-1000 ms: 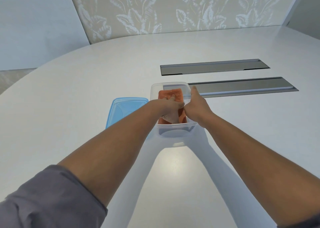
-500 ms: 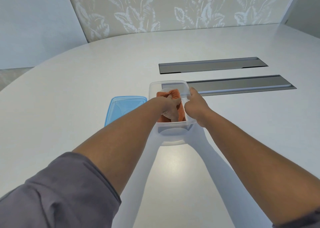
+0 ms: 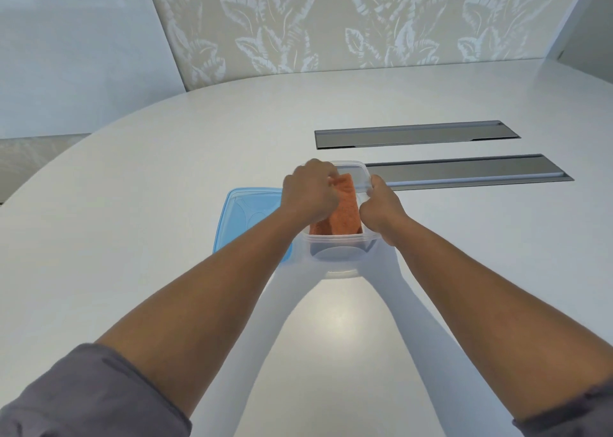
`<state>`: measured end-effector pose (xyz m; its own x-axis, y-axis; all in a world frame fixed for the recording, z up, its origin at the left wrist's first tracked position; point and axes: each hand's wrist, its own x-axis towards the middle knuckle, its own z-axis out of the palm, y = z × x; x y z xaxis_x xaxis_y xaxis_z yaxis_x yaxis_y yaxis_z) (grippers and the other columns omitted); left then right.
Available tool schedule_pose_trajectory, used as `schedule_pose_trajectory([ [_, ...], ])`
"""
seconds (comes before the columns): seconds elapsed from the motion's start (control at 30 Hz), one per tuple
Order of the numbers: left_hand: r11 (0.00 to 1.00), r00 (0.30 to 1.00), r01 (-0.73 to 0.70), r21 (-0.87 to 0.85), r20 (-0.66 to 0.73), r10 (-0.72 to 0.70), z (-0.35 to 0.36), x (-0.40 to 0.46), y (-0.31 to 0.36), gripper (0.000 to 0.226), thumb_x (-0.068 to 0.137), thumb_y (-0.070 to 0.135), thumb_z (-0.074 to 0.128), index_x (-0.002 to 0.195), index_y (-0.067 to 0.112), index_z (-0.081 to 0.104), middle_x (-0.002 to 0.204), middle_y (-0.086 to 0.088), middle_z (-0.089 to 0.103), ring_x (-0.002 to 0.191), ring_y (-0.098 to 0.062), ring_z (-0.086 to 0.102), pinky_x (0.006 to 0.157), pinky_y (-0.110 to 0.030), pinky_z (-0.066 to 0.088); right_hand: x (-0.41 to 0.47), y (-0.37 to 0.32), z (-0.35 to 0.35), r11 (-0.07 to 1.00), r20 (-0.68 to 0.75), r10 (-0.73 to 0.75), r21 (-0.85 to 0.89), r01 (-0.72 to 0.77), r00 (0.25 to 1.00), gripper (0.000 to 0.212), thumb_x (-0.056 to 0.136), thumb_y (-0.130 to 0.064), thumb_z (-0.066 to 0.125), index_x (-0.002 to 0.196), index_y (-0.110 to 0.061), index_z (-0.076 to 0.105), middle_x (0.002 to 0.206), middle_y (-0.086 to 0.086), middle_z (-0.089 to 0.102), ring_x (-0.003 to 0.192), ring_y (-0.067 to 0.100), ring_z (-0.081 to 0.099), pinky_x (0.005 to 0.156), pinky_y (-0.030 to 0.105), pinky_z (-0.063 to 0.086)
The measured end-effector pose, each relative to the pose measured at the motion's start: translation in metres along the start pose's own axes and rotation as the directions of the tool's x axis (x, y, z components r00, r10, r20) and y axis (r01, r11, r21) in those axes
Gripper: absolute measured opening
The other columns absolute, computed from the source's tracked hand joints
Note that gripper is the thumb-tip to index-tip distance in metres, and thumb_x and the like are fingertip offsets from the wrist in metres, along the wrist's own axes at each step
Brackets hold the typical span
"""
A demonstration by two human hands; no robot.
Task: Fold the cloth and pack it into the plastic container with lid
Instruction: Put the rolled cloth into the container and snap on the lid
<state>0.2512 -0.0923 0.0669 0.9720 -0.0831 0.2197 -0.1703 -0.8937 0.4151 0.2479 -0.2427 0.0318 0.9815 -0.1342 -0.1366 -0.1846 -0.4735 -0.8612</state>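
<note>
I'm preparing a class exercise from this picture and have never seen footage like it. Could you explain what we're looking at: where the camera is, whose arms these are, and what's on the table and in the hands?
The camera is worn on a person's head and looks forward and down, so the two bare arms are the wearer's own. There is no machine. On the white table stands a clear plastic container with an orange cloth inside. The left hand reaches into it and tucks the cloth. The right hand grips the container's right rim. The blue lid lies flat beside it, to its left, not yet on. Beyond are two grey panels set into the tabletop.
</note>
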Motion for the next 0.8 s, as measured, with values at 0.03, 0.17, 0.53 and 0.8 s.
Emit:
schedule_pose_trajectory([
  [0.03,0.991,0.994,0.059,-0.121,-0.079,-0.069,-0.001,-0.005,-0.007,0.035,0.089,0.013,0.054,0.118,0.027,0.069,0.131,0.002,0.061,0.118,-0.023,0.059,0.099,-0.038,0.044,0.0,0.001,0.001,1.0,-0.005,-0.001,-0.015,0.001,1.0,0.066,0.087,-0.008,0.056,0.149,-0.023,0.038,0.139,0.006,0.057,0.107,0.021,0.051,0.088,0.042,0.051],
  [0.17,0.849,0.907,0.33,-0.413,-0.111,-0.407,-0.001,-0.018,-0.044,0.04,0.093,0.01,0.049,0.126,0.025,0.064,0.141,0.003,0.058,0.127,-0.021,0.056,0.108,-0.036,0.037,-0.003,0.001,0.004,1.0,0.007,0.004,-0.03,-0.004,1.0,0.073,0.089,-0.016,0.064,0.155,-0.024,0.032,0.148,0.008,0.052,0.123,0.028,0.053,0.092,0.042,0.05],
  [0.53,0.875,0.854,0.484,0.003,0.219,-0.472,0.018,-0.052,-0.091,0.08,0.086,0.068,0.06,0.156,0.036,0.036,0.172,0.003,0.007,0.157,-0.027,-0.007,0.122,-0.055,-0.003,-0.014,0.007,0.008,0.998,0.013,-0.007,-0.059,0.008,1.0,0.078,0.089,-0.021,0.069,0.155,-0.022,0.028,0.136,0.009,0.056,0.1,0.02,0.046,0.079,0.037,0.045],
  [0.8,0.85,0.766,0.521,0.08,0.396,-0.507,0.012,-0.059,-0.1,0.112,0.07,0.078,0.069,0.161,0.041,0.016,0.171,0.0,-0.013,0.154,-0.036,-0.019,0.118,-0.064,-0.008,-0.018,0.009,0.007,1.0,0.025,-0.004,-0.025,0.004,1.0,0.086,0.085,-0.018,0.069,0.158,-0.022,0.023,0.146,0.011,0.052,0.105,0.021,0.045,0.086,0.039,0.046],
])
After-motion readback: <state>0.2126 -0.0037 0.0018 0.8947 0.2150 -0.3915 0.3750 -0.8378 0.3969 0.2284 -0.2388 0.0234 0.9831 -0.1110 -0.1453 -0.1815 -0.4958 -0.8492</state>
